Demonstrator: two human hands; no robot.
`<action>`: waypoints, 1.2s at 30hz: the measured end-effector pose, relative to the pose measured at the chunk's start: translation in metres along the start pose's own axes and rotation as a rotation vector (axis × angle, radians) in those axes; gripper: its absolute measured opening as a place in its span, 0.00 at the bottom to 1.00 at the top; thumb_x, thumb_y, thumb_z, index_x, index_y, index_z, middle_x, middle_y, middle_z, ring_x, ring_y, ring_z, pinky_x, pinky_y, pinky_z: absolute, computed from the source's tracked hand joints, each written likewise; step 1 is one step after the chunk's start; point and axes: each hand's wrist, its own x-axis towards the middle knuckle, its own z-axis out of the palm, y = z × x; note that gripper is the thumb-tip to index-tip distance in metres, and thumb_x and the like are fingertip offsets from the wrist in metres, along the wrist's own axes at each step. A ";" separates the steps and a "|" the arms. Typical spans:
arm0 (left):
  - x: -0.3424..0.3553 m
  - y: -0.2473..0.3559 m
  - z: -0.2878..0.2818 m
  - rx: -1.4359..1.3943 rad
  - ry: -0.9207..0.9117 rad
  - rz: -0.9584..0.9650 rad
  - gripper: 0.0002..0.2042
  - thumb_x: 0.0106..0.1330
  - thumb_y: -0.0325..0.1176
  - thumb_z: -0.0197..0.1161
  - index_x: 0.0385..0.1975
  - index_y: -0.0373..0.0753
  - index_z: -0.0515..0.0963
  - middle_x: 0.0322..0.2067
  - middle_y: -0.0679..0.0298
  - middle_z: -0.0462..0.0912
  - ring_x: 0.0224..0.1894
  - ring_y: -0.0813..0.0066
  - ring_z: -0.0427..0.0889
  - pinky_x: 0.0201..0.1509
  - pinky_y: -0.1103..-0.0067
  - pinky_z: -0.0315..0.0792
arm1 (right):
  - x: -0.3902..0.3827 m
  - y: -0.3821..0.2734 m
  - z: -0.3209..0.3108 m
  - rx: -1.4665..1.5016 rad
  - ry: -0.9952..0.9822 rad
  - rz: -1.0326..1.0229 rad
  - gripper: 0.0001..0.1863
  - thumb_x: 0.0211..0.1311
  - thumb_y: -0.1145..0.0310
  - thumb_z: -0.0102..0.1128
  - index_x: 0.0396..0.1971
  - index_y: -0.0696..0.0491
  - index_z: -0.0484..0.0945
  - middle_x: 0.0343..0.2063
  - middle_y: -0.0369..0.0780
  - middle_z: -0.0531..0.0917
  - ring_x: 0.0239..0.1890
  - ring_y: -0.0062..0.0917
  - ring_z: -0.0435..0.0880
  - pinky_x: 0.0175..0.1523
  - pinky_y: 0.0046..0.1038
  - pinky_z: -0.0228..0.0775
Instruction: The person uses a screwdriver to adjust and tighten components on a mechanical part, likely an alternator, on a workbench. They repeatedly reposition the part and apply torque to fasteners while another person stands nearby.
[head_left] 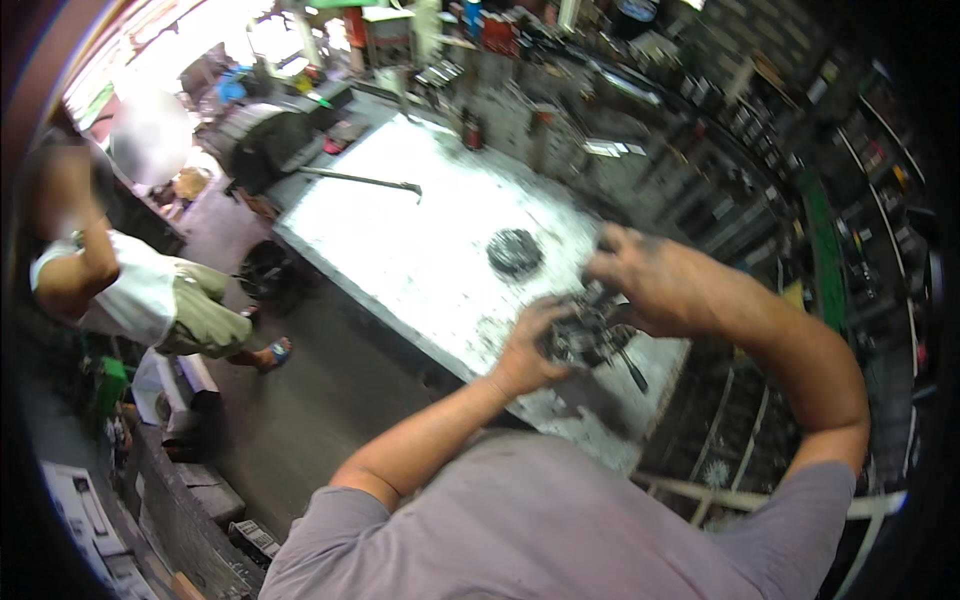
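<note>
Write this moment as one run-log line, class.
left hand: gripping dark metal part | right hand: at its right side, grip unclear | round metal piece: on bench, apart

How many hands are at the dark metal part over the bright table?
2: the left hand holds the dark metal part from its left; the right hand is at its upper right. Some fingertips are hidden.

A wide fisheye camera on the person's head is looking steeply down and forward, taking in the mauve-grey fabric shirt (560, 520) closest below and, beyond it, the bright white rectangular workbench (380, 235).
</note>
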 end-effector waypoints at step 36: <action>0.005 0.012 -0.005 0.016 -0.138 -0.076 0.47 0.51 0.47 0.89 0.72 0.44 0.73 0.77 0.51 0.68 0.79 0.47 0.67 0.84 0.58 0.63 | 0.007 0.002 -0.016 0.003 -0.212 0.223 0.16 0.74 0.54 0.68 0.45 0.54 0.85 0.38 0.51 0.89 0.43 0.52 0.91 0.51 0.48 0.85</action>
